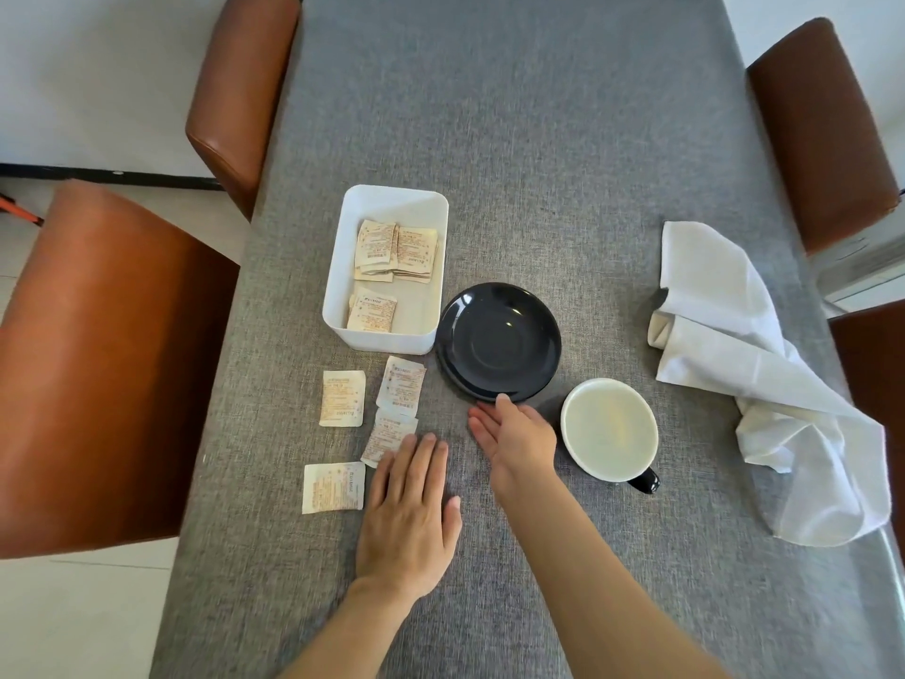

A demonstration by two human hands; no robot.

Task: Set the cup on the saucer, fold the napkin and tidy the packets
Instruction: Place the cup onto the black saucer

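Observation:
A black saucer (pixel 498 341) lies bare at the table's centre. Just right of it and nearer me stands the cup (pixel 609 429), white inside with a black handle pointing toward me. My right hand (pixel 514 433) is open, on edge between saucer and cup, its fingertips at the saucer's near rim. My left hand (pixel 410 512) rests flat and open on the cloth, fingertips touching one packet (pixel 387 436). Three more loose packets (pixel 343 398) (pixel 401 386) (pixel 334 487) lie to its left. A crumpled white napkin (pixel 749 370) sprawls at the right.
A white rectangular bin (pixel 392 200) left of the saucer holds several packets. The table wears a grey cloth (pixel 514 139). Brown leather chairs stand at the left (pixel 98 365) (pixel 240 90) and right (pixel 822 134) sides.

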